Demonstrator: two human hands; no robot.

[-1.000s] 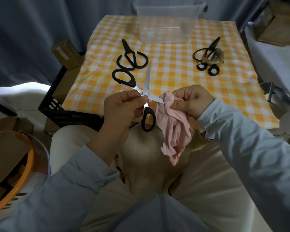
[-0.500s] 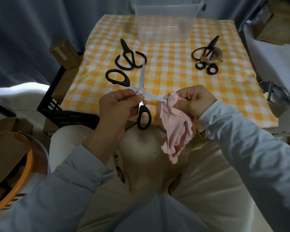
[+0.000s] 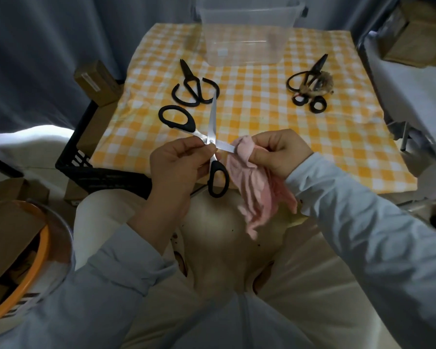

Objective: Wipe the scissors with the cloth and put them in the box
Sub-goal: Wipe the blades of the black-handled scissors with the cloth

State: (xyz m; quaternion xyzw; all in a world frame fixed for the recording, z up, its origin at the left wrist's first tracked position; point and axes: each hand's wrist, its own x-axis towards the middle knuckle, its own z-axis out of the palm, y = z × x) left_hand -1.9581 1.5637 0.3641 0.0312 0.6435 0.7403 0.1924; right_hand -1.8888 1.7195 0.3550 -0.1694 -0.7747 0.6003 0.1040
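We see the left hand (image 3: 173,163) pinching the open scissors (image 3: 210,137) at the pivot, above the table edge. The right hand (image 3: 278,151) grips the pink cloth (image 3: 256,187) around one blade; the clear box (image 3: 244,36) stands far behind.

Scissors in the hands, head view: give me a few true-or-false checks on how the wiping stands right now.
1. The scissors being held are spread open. True.
2. The left hand pinches them near the pivot. True.
3. The cloth lies flat on the table. False: the right hand holds it, bunched round the end of one blade.
4. The box already has scissors in it. False: the clear box looks empty.
5. A pair of black scissors lies on the table, near the left front of the box. True.
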